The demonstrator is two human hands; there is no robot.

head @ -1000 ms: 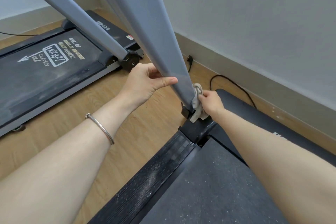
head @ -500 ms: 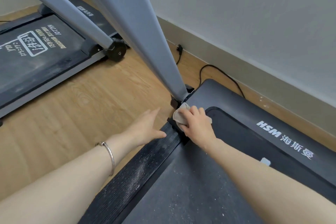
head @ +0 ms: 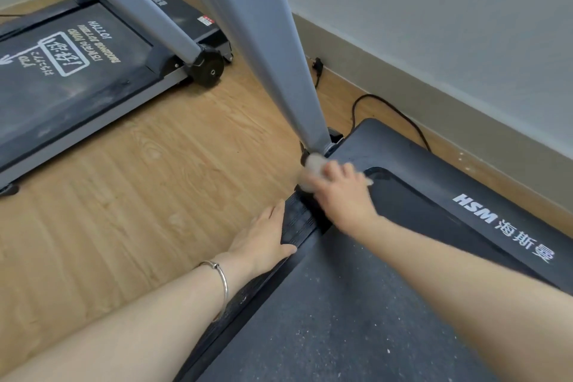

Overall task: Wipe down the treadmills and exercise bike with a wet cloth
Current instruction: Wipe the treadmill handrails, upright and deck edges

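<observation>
Our flat left hand (head: 263, 239) braces near the upright (head: 263, 40); our right hand (head: 344, 192), grip blurred, should scrub the cloth (head: 314, 164) round its base.

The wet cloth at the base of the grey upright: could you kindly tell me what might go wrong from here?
Water from the cloth under the right hand could seep into the hinge at the foot of the upright, with the power cord close behind. The left hand resting on the dusty side rail might slip or smear grit.
</observation>
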